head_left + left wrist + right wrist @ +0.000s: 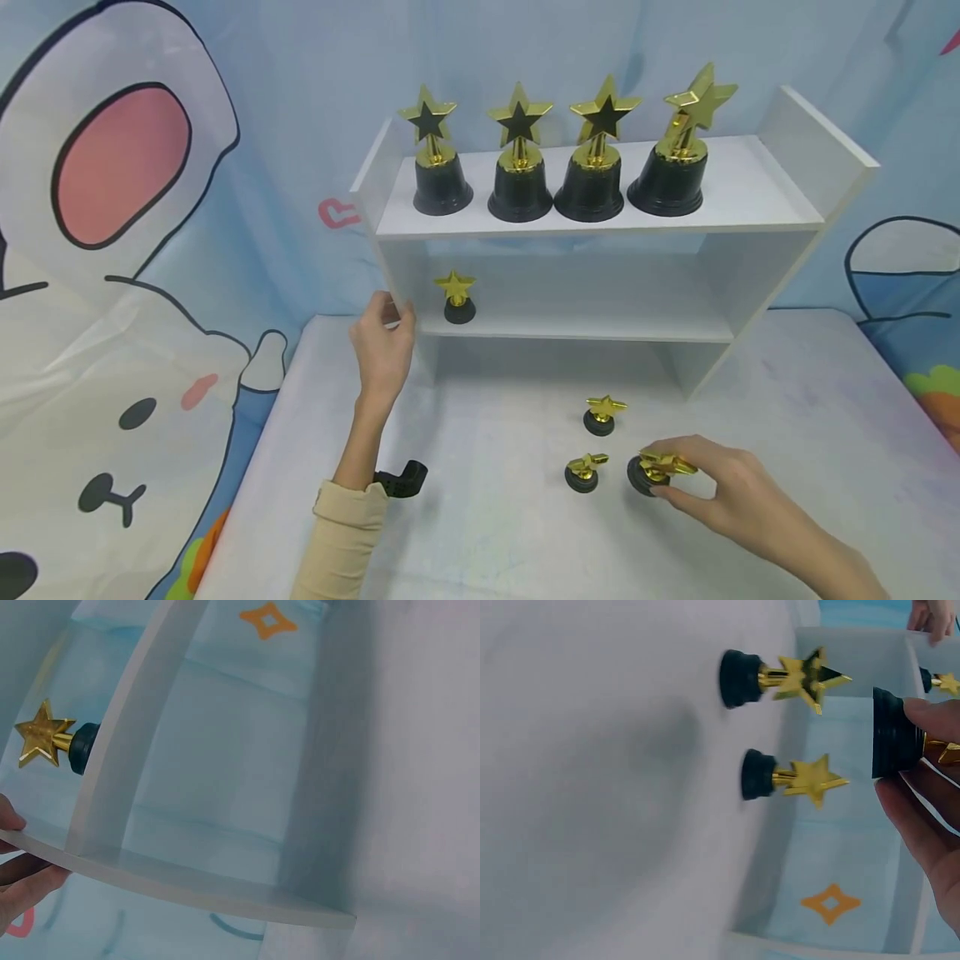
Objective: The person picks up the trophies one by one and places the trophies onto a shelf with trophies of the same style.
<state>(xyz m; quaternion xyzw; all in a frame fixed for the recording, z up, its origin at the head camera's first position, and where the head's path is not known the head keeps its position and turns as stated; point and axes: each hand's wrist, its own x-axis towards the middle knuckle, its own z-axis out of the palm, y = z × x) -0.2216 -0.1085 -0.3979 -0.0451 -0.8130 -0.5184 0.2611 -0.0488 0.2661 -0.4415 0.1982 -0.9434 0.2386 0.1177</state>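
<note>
My right hand (723,492) pinches a small star trophy (651,473), gold on a black base. In the right wrist view, thumb and fingers hold that trophy (897,735) by its base, which appears raised off the table. Two more small trophies stand just left of it, a nearer one (582,473) and a farther one (602,415). My left hand (384,342) grips the left side panel of a white shelf unit (577,338), thumb and fingers on opposite faces of the panel (187,889). Close by, another small star trophy (457,298) stands at the middle shelf's left end.
Several larger star trophies, one of them at the right end (669,179), line the top shelf. The unit stands on a white-covered table (495,533) before a blue cartoon curtain (285,125). A black strap-like device (405,481) sits at my left wrist.
</note>
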